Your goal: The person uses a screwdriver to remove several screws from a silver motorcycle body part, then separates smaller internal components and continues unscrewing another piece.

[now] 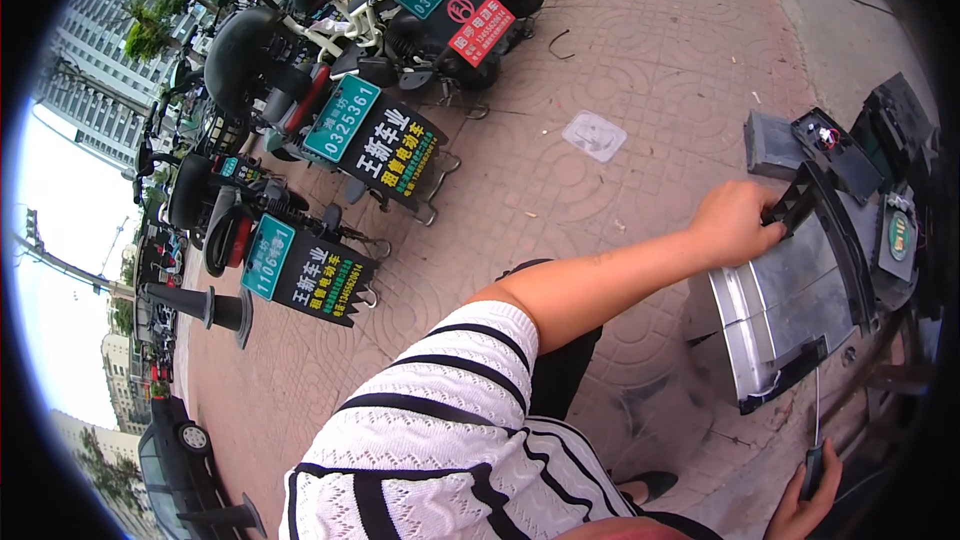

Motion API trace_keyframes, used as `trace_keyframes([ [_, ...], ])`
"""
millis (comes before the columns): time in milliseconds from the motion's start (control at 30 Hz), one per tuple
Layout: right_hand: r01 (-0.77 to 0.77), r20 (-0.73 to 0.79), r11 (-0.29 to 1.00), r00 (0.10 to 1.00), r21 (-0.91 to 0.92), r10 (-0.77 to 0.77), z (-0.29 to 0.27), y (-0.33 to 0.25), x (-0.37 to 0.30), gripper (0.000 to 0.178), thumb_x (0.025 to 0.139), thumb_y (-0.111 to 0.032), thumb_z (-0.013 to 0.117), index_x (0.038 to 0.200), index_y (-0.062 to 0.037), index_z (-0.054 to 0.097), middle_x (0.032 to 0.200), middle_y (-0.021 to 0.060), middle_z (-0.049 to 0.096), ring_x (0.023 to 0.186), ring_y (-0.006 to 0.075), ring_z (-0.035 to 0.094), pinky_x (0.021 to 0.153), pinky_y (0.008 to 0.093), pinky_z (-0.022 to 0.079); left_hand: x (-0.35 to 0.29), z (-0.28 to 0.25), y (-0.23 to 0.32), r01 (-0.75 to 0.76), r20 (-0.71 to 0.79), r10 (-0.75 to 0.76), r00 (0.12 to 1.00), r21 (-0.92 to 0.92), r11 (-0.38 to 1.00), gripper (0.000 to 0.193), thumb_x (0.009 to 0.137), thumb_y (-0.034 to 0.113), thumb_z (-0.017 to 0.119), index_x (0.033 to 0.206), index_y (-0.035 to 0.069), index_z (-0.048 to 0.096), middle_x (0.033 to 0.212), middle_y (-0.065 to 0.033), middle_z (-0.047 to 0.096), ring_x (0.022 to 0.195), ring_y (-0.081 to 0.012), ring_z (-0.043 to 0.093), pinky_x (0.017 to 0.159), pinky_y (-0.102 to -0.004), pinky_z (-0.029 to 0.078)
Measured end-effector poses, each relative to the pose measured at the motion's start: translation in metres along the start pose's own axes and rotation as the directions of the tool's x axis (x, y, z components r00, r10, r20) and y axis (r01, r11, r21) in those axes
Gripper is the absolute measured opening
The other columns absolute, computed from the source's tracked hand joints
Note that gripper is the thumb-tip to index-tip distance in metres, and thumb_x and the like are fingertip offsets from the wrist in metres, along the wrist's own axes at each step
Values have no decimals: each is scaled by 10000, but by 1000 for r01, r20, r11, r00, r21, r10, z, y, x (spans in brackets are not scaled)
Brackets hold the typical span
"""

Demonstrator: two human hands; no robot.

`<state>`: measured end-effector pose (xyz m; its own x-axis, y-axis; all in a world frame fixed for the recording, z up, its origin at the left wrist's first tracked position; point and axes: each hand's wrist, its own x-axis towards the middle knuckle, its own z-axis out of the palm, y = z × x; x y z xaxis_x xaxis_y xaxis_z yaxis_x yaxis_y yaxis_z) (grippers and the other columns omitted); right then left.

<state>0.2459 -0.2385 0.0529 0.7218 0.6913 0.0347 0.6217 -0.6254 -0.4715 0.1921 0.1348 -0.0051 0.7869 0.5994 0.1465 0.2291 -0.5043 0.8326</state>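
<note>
My left arm reaches across to the right, and my left hand (pixel 735 225) is closed around the upper end of a black plastic frame (pixel 845 250). This frame runs along a grey block-shaped battery pack (pixel 790 290) with a silvery side, which sits tilted at the right. Low at the right edge, my right hand (pixel 805 510) grips the dark handle of a screwdriver (pixel 817 440). Its thin metal shaft points up to the black lower edge of the pack; whether the tip touches it, I cannot tell.
Beyond the pack lie a grey box (pixel 773 144), an open black case with wires (pixel 836 145) and other dark casing parts. Several parked electric scooters (pixel 370 145) line the left. A pale square patch (pixel 594 135) marks the paving; a dark car (pixel 172 470) stands far left.
</note>
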Motion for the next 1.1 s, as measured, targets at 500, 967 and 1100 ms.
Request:
trace_keyframes([
  [500, -717, 556, 134, 632, 684, 540, -27, -15, 6, 528, 952, -268, 557, 1428, -78, 429, 1357, 100, 545, 982, 130, 589, 672, 195, 457, 6, 10, -9, -62, -34, 59, 998, -72, 995, 238, 715, 215, 706, 808, -2, 679, 757, -191, 664, 728, -366, 647, 657, -441, 500],
  [967, -803, 749, 43, 572, 594, 335, -26, -8, 20, 498, 944, -291, 599, 1356, -43, 466, 902, 0, 534, 471, 32, 335, 383, 178, 223, 5, 9, -8, -22, -10, 22, 1000, -38, 999, 263, 720, 219, 715, 857, -5, 699, 833, -199, 652, 795, -361, 644, 706, -432, 503],
  [1100, -755, 654, 240, 650, 610, 386, -19, -6, 16, 362, 949, -245, 609, 1231, -24, 561, 801, 5, 538, 470, 20, 334, 402, 174, 222, 8, 13, -12, -42, 8, 43, 999, -72, 997, 269, 720, 218, 718, 878, 1, 705, 835, -197, 642, 800, -361, 637, 717, -428, 501],
])
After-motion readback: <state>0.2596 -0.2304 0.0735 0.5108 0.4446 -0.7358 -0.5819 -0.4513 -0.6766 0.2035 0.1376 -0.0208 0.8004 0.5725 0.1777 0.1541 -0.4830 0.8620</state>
